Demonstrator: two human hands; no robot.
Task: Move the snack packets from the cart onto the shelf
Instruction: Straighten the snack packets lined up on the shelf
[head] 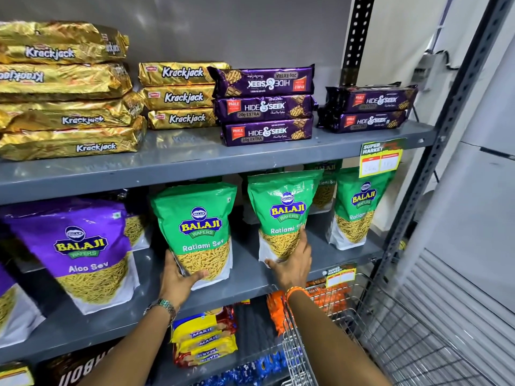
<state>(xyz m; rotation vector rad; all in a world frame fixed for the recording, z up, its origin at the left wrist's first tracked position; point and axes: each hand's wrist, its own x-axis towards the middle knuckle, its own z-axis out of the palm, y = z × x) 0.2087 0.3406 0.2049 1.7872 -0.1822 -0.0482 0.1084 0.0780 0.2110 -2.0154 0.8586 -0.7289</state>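
Observation:
Two green Balaji Ratlami Sev packets stand upright on the grey middle shelf (245,277). My left hand (178,280) grips the lower left corner of the left green packet (196,218). My right hand (292,263) presses against the lower right side of the middle green packet (281,207), fingers wrapped on its edge. A third green packet (356,207) stands further right, with more green packets behind. The wire cart (390,335) sits at the lower right; I see no packets in the part that shows.
A purple Aloo Sev packet (83,246) stands left of the green ones. The top shelf (195,160) holds gold Krackjack packs (67,87) and purple Hide & Seek packs (264,104). Marie biscuit packs (204,338) lie on the lower shelf. A metal upright (434,151) borders the right.

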